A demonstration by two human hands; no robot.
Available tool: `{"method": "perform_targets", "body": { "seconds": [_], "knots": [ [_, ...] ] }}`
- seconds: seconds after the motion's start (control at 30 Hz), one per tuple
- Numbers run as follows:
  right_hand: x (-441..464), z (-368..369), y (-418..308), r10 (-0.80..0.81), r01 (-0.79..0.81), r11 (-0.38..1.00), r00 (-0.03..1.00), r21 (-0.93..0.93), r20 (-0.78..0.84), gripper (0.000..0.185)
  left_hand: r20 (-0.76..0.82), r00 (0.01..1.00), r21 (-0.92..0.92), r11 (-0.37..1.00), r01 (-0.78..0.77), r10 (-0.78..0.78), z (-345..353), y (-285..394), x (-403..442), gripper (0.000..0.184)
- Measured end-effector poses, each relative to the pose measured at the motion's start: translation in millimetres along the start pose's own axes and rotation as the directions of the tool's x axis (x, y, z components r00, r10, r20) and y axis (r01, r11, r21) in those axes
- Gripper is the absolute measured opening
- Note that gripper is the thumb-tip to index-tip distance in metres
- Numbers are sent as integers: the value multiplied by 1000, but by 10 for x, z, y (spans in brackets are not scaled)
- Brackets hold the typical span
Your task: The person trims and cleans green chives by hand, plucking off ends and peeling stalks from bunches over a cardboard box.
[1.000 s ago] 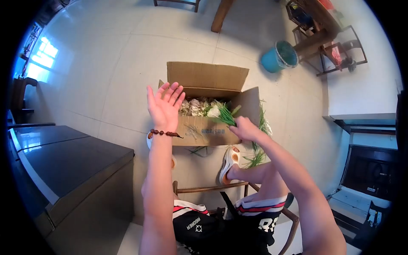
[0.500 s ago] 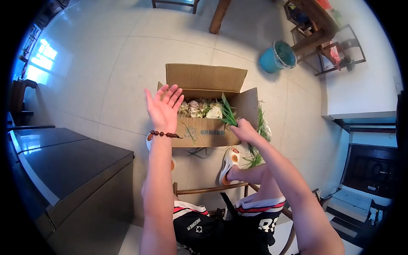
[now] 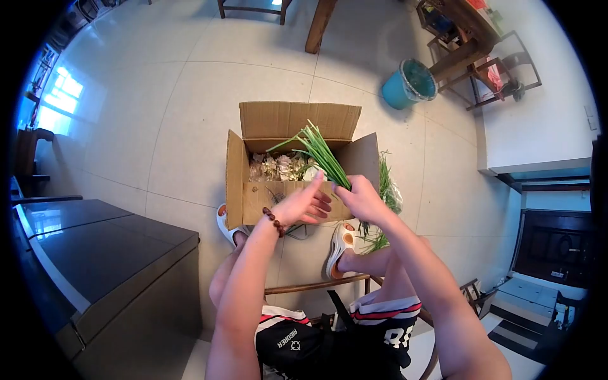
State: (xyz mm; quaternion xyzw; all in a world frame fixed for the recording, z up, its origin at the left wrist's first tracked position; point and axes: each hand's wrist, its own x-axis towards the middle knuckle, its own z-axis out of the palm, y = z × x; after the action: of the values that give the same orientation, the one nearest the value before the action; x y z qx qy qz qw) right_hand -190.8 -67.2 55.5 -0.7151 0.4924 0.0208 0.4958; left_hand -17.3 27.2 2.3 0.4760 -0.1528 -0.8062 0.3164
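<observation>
A bunch of long green chives (image 3: 324,155) is gripped near its lower ends by my right hand (image 3: 363,198). The leafy part fans up and leftward over the open cardboard box (image 3: 297,119). Just left of the stalks, my left hand (image 3: 303,206) is open in front of the box, fingers stretched out and holding nothing. Whether its fingertips touch the stalks I cannot tell. Pale pink and white flowers (image 3: 278,167) lie inside the box. To the right of it, more greens (image 3: 385,174) lie on the floor, partly in clear plastic.
A blue bin (image 3: 398,92) with a plastic liner stands beyond the box at the right. A dark, glossy cabinet (image 3: 120,253) is on my left. Wooden furniture legs (image 3: 320,28) stand at the far side. My sandalled feet are close to the box.
My left hand has swung from above the box's left side down and right, towards the stalks. The chives in my right hand now show as a longer, fanned bunch.
</observation>
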Motion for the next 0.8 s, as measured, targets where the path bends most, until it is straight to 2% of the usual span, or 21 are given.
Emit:
{"method": "perform_targets", "body": {
  "seconds": [0.03, 0.1, 0.13, 0.2, 0.23, 0.33, 0.37, 0.47, 0.67, 0.8],
  "knots": [
    [-2, 18, -18, -3, 3, 1000, 1000, 0, 1, 27, -3, 1000, 0, 1000, -1, 1, 25, -58, 61, 79],
    [-28, 43, -24, -4, 2, 999, 999, 41, 45, 23, -11, 958, -137, 948, -286, 287, 111, -117, 162, 71],
    [-56, 65, -43, -5, 3, 999, 999, 40, 51, 23, -17, 958, -140, 948, -286, 286, 165, -106, 171, 71],
    [-128, 126, -76, -89, 82, 993, 993, 88, 74, 21, -100, 892, -317, 836, -448, 440, 274, -53, 154, 53],
    [-135, 200, -27, -136, 128, 986, 988, 107, 75, 22, -111, 869, -376, 789, -486, 482, 289, -36, 150, 37],
    [-137, 429, 153, -217, 208, 972, 973, 111, 79, 21, -158, 830, -442, 713, -544, 535, 291, -49, 200, 29],
    [-103, 542, 317, -227, 224, 972, 973, 67, 50, 20, -250, 838, -473, 694, -542, 485, 312, -36, 199, 21],
    [-187, 636, 245, -144, 143, 983, 990, 114, -5, 21, -293, 815, -456, 677, -578, 499, 274, -89, 238, 22],
    [-187, 750, 385, -141, 135, 962, 990, 238, 10, 30, -282, 811, -433, 686, -585, 513, 311, -6, 154, 27],
    [-263, 755, 413, -163, 151, 964, 986, 219, 37, 28, -303, 824, -428, 704, -567, 479, 322, 55, 70, 28]
  ]
}}
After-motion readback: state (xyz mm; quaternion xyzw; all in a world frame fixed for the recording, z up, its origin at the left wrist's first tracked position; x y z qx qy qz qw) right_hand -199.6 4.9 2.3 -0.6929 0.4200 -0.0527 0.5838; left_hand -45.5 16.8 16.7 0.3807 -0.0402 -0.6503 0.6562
